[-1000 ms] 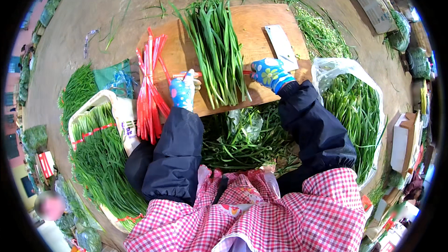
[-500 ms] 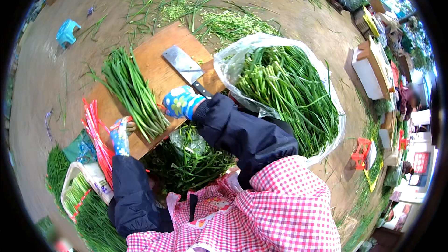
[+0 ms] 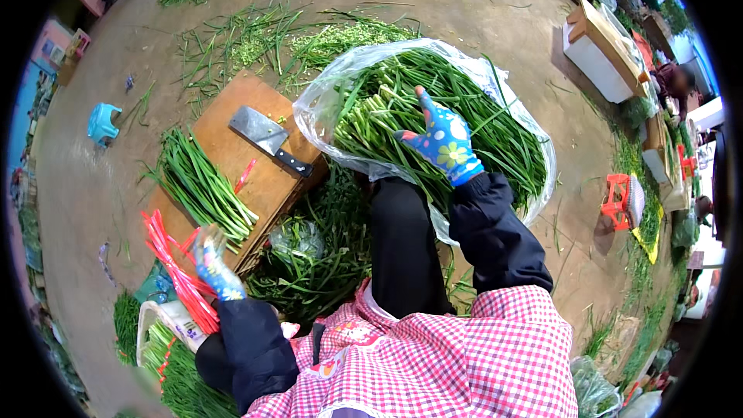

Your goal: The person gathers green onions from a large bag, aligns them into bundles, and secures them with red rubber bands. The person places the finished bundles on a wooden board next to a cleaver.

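Far left on the ground: small blue stool [image 3: 102, 121], well clear of the work. Nearer in, white basket [image 3: 159, 327] of bunched greens, with a sheaf of red ties [image 3: 176, 269] lying across its rim. Left hand [image 3: 212, 264], in a blue patterned glove, blurred, hovering at the near left corner of the wooden board [image 3: 259, 178] beside the ties; how far open, cannot tell, and no grip visible. On the board: cut bundle of green stalks [image 3: 201, 190] along the left edge, cleaver [image 3: 267, 137] lying flat near the far right corner, blade clear of both hands. Loose greens heaped below the near edge. To the right: right hand [image 3: 443, 142], gloved, fingers spread wide, palm down on the heap of stalks [image 3: 402, 112] inside the clear plastic bag [image 3: 321, 104], nothing clasped yet. Probably best done by closing round a modest handful, ends aligned, lifted clear of the bag's rim to avoid snagging the plastic.
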Tool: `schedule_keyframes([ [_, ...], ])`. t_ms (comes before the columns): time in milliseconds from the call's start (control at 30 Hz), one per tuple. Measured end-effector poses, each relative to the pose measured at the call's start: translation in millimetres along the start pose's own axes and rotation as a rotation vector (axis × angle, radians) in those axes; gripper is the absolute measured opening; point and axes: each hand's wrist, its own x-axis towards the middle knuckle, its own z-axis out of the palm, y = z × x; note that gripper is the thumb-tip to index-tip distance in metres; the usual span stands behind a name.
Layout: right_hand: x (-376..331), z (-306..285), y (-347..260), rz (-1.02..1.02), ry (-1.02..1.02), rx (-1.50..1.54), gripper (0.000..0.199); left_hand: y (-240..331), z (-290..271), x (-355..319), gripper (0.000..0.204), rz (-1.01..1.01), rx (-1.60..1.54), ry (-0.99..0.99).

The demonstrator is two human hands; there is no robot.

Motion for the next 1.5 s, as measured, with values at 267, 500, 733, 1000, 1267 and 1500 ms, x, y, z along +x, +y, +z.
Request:
schedule_keyframes([
  [267, -27.0, 58.7, -25.2, 0.200, -0.217, 0.050, 0.090, 24.5, 102.1, -18.7, 0.035, -0.117, -0.097, -0.224],
  [500, -26.9, 54.9, -12.5, 0.252, -0.145, 0.014, 0.100, 31.3, 130.8, -38.3, 0.034, -0.224, -0.167, -0.310],
  [733, -34.9, 71.3, -37.8, 0.178, -0.389, -0.035, 0.098, 47.1, 158.0, -44.1, 0.040, -0.373, -0.304, -0.405],
  [1000, -48.1, 111.0, -45.2, 0.175, -0.290, -0.243, 0.108, 20.0, 197.5, -70.3, 0.046, -0.363, -0.381, -0.577],
  [1267, -35.3, 89.9, -19.3, 0.146, -0.292, 0.012, 0.088, -13.3, 227.6, -91.0, 0.038, -0.649, -0.744, -0.082],
  [1500, -43.3, 74.5, 13.1, 0.151, -0.129, 0.532, 0.084, -39.1, 240.0, -61.2, 0.047, -0.420, -0.764, 0.116],
])
